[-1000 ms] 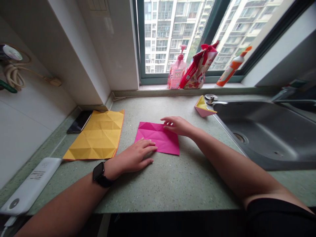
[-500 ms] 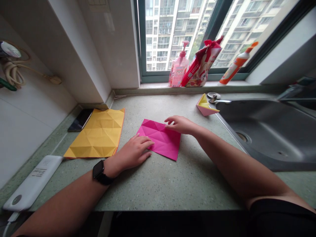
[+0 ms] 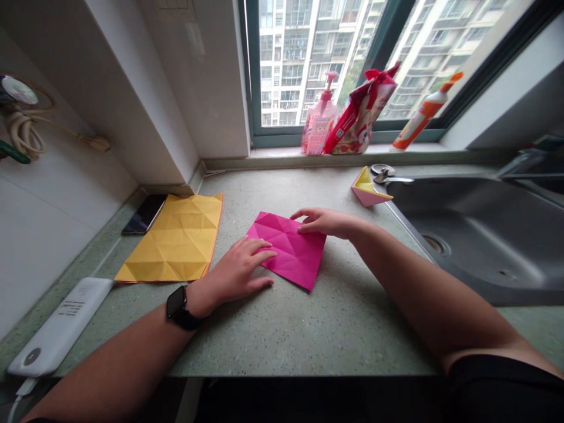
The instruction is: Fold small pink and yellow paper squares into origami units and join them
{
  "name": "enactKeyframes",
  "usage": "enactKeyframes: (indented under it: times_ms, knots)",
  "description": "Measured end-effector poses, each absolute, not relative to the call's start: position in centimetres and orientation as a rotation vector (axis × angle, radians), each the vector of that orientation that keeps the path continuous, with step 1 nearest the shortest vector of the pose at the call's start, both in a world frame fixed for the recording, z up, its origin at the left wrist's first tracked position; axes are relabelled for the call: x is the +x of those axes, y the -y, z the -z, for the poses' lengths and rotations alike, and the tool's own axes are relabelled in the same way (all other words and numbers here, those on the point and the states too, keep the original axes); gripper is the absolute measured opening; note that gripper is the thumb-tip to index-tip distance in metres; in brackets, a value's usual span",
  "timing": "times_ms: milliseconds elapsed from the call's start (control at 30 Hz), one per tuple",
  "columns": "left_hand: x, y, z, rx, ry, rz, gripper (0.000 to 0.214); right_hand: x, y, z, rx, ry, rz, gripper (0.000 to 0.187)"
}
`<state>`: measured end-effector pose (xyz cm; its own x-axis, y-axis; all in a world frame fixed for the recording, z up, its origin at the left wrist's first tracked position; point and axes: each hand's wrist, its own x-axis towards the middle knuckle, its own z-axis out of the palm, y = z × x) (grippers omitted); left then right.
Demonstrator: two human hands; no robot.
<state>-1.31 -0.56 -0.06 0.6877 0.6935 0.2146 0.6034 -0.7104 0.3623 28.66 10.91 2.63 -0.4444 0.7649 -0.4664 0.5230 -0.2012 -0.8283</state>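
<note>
One left hand [image 3: 233, 273], one right hand [image 3: 326, 223], one pink sheet [image 3: 291, 258], one yellow sheet [image 3: 170, 241], one folded paper [image 3: 368, 191], one phone [image 3: 144, 214], one power bank [image 3: 61, 326], one pump bottle [image 3: 319, 123], one orange bottle [image 3: 420, 111], one bag [image 3: 359, 114] and one sink [image 3: 476, 235] are there.

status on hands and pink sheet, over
Left hand resting on creased pink paper, near-left edge. Right hand on its far-right edge. Sheet flat on counter. Creased yellow paper to its left, not touching.
</note>
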Motion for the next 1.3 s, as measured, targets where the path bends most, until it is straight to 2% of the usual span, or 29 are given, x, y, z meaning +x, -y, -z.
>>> enactKeyframes:
  times_ms: [133,267,400,500,633,833,900,1000,1033,1100,1233,1300]
  knots:
    - [-1.5,0.6,0.1,2.672,-0.951,-0.608,0.048,28.6,-10.6,-3.3,-1.348,1.622,-1.878,0.055]
    - [-1.3,0.7,-0.1,2.686,-0.966,-0.711,0.034,28.1,-10.2,-3.8,-1.228,1.531,-1.906,0.054]
    - [-1.0,0.6,-0.5,2.691,-1.018,-0.695,0.016,27.7,-9.8,-3.5,-1.159,1.605,-1.884,0.046]
    - [-0.9,0.4,-0.4,2.708,-1.065,-0.615,0.011,27.7,-9.6,-3.2,-1.191,1.791,-1.855,0.042]
    - [-1.0,0.3,-0.2,2.711,-1.136,-0.538,0.01,28.1,-9.8,-3.2,-1.428,2.15,-1.642,0.057]
    - [-1.2,0.2,0.3,2.657,-1.187,-0.503,0.01,28.8,-9.8,-4.4,-1.56,2.612,-1.118,0.095]
    - [-1.2,0.1,0.3,2.6,-1.21,-0.556,0.012,29.1,-9.8,-4.8,-1.475,2.687,-1.024,0.086]
    - [-1.2,0.2,0.3,2.494,-1.24,-0.668,0.012,29.4,-9.8,-5.4,-1.27,2.712,-0.914,0.042]
    - [-1.2,0.2,0.3,2.463,-1.248,-0.696,0.012,29.4,-9.7,-5.7,-1.2,2.7,-0.915,0.034]
    - [-1.2,0.3,0.2,2.411,-1.262,-0.733,0.012,29.3,-9.3,-6.3,-1.077,2.688,-0.981,0.035]
    - [-1.1,0.4,-0.2,2.307,-1.268,-0.784,0.012,28.8,-7.5,-6.9,-0.916,2.804,-1.096,0.058]
    - [-1.1,0.5,-0.5,2.263,-1.226,-0.808,0.013,28.6,-6.6,-7.0,-0.965,2.827,-1.0,0.048]
